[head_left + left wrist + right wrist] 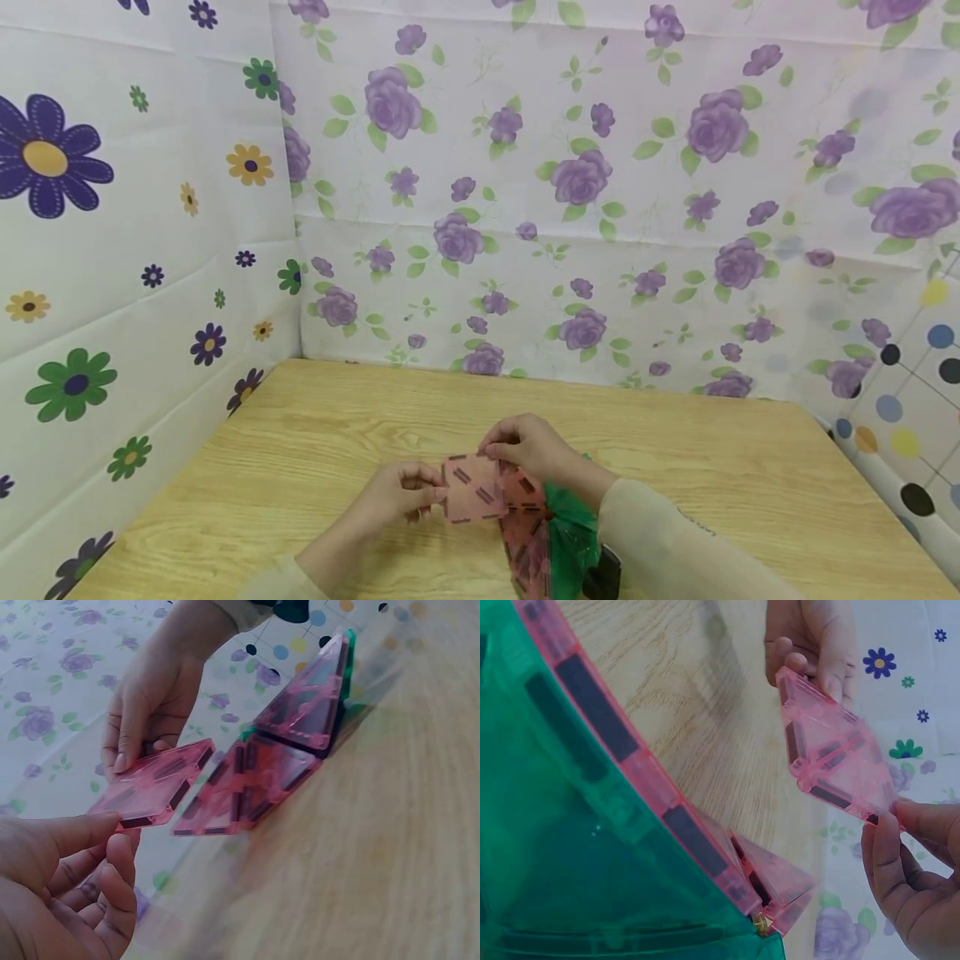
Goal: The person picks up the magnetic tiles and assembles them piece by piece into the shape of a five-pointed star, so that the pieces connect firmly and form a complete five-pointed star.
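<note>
Between both hands is a pink see-through magnetic tile, a square made of two triangles with dark magnet strips along its edges. My left hand pinches its left edge between thumb and fingers. At the far right corner, my right hand pinches it too. Just right of it stands a joined structure of pink tiles and green tiles. In the left wrist view, a narrow gap shows between the held tile and the pink triangles. The right forearm partly hides the green part in the head view.
A wood-grain table lies under the hands. Behind it hangs a cloth with purple roses, and a flower-patterned cloth covers the left side. Dotted cloth borders the right. A small black object sits by the green tiles.
</note>
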